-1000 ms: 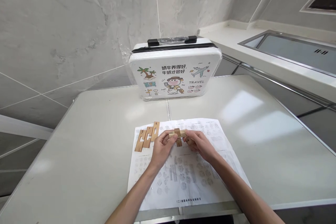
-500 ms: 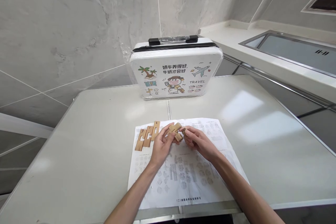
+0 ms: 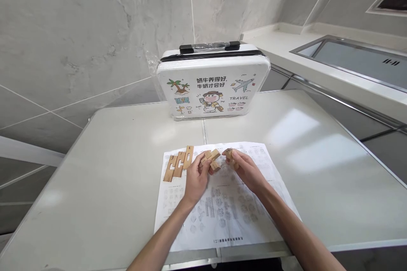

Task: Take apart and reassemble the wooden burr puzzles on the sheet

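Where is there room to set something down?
Tabletop is bare left and right of the printed sheet, and between sheet and white suitcase. Crowded: the sheet's far half, with three numbered wooden slats, left hand and right hand.

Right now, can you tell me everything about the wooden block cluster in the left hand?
The wooden block cluster looks light brown, with chunky, square-edged arms that cross; two blunt ends poke out toward the right hand. The left hand grips it over the printed sheet. It stays clear of the right hand's wooden piece. Fingers hide part, so I can't count its pieces.
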A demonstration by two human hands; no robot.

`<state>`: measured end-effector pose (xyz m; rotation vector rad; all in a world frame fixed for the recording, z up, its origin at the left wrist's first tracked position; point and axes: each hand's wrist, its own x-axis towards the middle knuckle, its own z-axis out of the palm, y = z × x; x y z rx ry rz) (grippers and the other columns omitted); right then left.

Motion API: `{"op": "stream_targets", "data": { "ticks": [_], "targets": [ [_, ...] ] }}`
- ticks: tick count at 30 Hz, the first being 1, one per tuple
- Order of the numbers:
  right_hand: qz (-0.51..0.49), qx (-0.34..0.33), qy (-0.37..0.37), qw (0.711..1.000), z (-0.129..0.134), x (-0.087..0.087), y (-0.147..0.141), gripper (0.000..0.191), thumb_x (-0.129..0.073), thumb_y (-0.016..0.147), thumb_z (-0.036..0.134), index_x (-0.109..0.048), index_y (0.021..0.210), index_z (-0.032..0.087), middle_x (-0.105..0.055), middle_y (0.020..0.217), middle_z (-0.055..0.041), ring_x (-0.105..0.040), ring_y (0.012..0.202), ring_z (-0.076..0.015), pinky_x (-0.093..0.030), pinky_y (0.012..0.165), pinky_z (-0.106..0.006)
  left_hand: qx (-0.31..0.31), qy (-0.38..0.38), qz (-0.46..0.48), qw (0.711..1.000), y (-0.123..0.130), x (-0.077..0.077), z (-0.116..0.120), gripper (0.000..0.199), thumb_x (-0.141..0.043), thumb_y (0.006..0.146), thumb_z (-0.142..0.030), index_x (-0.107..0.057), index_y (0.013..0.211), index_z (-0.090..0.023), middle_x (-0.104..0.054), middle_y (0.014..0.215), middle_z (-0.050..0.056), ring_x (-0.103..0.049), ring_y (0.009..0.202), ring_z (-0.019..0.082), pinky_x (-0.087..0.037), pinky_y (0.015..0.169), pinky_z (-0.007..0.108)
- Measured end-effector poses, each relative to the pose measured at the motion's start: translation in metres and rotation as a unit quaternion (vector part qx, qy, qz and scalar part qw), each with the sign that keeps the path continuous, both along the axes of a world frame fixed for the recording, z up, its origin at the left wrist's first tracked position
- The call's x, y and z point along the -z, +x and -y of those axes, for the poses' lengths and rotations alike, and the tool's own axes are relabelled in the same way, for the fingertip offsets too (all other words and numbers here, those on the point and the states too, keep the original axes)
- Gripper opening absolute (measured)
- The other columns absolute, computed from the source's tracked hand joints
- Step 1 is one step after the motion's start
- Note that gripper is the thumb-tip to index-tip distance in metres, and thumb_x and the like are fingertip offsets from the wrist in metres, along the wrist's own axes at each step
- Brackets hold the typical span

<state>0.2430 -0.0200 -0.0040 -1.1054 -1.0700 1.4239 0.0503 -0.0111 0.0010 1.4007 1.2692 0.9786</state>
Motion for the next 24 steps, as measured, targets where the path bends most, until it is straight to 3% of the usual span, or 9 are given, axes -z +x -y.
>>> {"op": "stream_targets", "data": {
  "ticks": [6,9,15,21,24],
  "targets": [
    [-0.02,-0.008,0.001,1.0,0.002,0.001,-0.001,0.039,-0.058,0.103,0.058,-0.065,0.087,0.023,-0.052,0.081,-0.0012,-0.047,0.074,-0.0187,-0.042,0.069,-0.031,0.003,0.017,-0.025,1.0,-0.001,0.005,0.0,0.052,-0.05,0.105,-0.06,-0.067,0.13,-0.017,-0.072,0.08,0.002,-0.064,0.071,0.018,-0.051,0.069,0.029],
    [-0.011,-0.001,-0.001,1.0,0.003,-0.001,-0.003,0.039,-0.058,0.104,0.054,-0.06,0.081,0.022,-0.051,0.081,-0.0005,-0.048,0.076,-0.0179,-0.042,0.072,-0.03,0.004,0.017,-0.03,0.999,-0.002,0.007,0.0,0.052,-0.048,0.106,-0.06,-0.066,0.131,-0.017,-0.073,0.084,0.003,-0.066,0.075,0.019,-0.051,0.07,0.03],
    [-0.072,-0.002,-0.008,0.997,0.001,-0.001,-0.006,0.036,-0.058,0.105,0.051,-0.059,0.083,0.022,-0.052,0.071,0.0021,-0.049,0.064,-0.0155,-0.042,0.06,-0.028,0.002,0.033,-0.02,0.999,-0.003,0.006,-0.001,0.05,-0.045,0.108,-0.059,-0.066,0.129,-0.018,-0.07,0.078,0.002,-0.068,0.078,0.02,-0.052,0.07,0.03],
    [0.042,0.076,0.031,0.996,0.003,-0.002,-0.009,0.03,-0.066,0.101,0.051,-0.061,0.092,0.023,-0.068,0.074,0.0002,-0.057,0.059,-0.015,-0.047,0.057,-0.028,-0.009,0.049,-0.046,0.998,-0.004,0.01,0.0,0.051,-0.049,0.106,-0.059,-0.064,0.134,-0.018,-0.069,0.074,0.001,-0.064,0.064,0.018,-0.052,0.062,0.03],
    [0.098,0.094,0.046,0.99,0.006,-0.001,-0.013,0.029,-0.068,0.099,0.051,-0.061,0.094,0.023,-0.077,0.086,-0.0046,-0.066,0.062,-0.0171,-0.051,0.058,-0.03,-0.023,0.088,-0.084,0.992,-0.005,0.012,0.001,0.049,-0.052,0.106,-0.056,-0.064,0.137,-0.021,-0.075,0.088,0.005,-0.071,0.079,0.022,-0.056,0.07,0.032]
  ]
}}
